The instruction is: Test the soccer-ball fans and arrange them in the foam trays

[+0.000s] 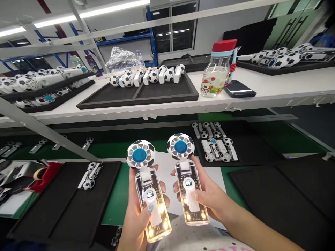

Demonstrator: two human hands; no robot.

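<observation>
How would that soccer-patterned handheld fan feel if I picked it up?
Probably stiff: the handheld fan in the right hand has a hard-looking clear case. Its wide head on a narrow handle may tip easily if stood up.

Just counting here: two hands, two glowing fans, one red-capped bottle, one water bottle, one crinkly bag, one phone, one divided tray, lol.

Two lit soccer-ball handheld fans
</observation>
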